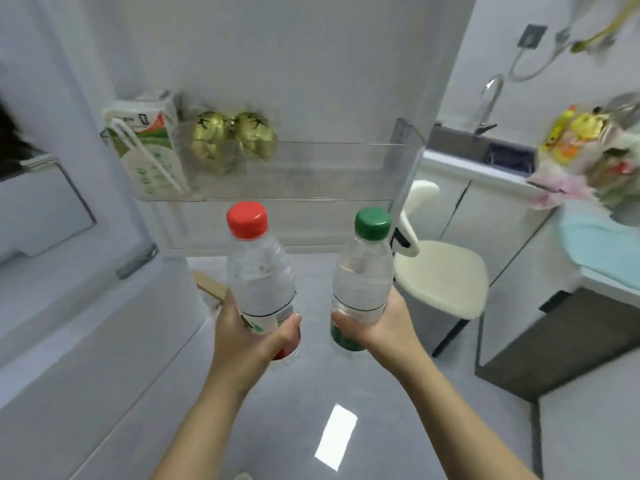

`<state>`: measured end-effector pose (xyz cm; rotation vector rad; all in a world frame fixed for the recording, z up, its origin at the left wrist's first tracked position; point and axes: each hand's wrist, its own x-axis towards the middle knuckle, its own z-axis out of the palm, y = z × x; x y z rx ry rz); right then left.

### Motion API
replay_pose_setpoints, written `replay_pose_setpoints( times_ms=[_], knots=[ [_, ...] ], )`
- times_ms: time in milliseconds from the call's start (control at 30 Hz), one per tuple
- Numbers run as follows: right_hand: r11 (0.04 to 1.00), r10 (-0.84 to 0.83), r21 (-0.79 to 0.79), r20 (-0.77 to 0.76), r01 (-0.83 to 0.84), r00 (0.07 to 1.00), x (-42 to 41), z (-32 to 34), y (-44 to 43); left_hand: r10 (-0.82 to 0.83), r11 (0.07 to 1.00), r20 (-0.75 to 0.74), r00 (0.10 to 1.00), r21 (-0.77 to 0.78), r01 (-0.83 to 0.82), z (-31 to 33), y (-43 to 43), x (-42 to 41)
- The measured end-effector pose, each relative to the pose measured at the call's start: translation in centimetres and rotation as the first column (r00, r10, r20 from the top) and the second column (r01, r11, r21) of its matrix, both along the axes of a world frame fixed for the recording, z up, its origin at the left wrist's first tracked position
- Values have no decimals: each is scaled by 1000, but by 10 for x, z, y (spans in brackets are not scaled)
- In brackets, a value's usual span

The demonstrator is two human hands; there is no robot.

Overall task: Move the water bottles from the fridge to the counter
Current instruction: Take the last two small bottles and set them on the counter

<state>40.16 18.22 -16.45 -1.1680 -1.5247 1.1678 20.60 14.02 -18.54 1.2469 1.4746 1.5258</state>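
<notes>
Facing the open fridge door [277,46] at 12 o'clock, I record both bottles out of its shelf [346,174] and held in the air just below it. With both hands occupied, nothing is free to close that door. The counter [478,169] lies at 2 o'clock, well apart. Its near stretch is crowded with bags [588,147], so free space looks short, and a bottle set at the edge could topple.

A chair [440,275] stands at 3 o'clock, between me and the counter. A quick swing right could knock the green-cap bottle [363,282] against its back.

The red-cap bottle [259,282] is upright in my left hand [249,337], and the green-cap bottle is upright in my right hand [377,327]. Each hand is wrapped round the lower part of its bottle only, which leaves the weight high above the grip.

Judgement: chilled plastic may be damp, so a low hold could let a bottle slide or tip. A carton [149,154] sits on the shelf at 10 o'clock, clear of my path.
</notes>
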Motion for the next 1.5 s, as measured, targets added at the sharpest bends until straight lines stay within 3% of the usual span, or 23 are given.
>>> replay_pose_setpoints(
  times_ms=[200,367,500,667,1067,1500],
  knots=[
    [963,-269,35,10,269,963,97,8,-16,-211,976,-62,976,37,214,19,26,102],
    [870,-490,55,-9,490,872,171,7,-29,-390,919,-128,912,12,394,20,60,180],
    [752,-656,57,-37,657,754,225,6,-35,-546,834,-116,830,13,551,20,85,248],
    [596,-802,32,-34,803,596,287,7,-46,-744,660,-91,662,61,749,29,111,333],
    [205,-971,13,-121,979,205,391,4,-123,-953,295,-54,299,63,953,26,95,496],
    [-105,-991,-3,-84,994,-105,472,-18,-338,-1000,8,-9,8,50,999,8,-97,624]
  ],
)
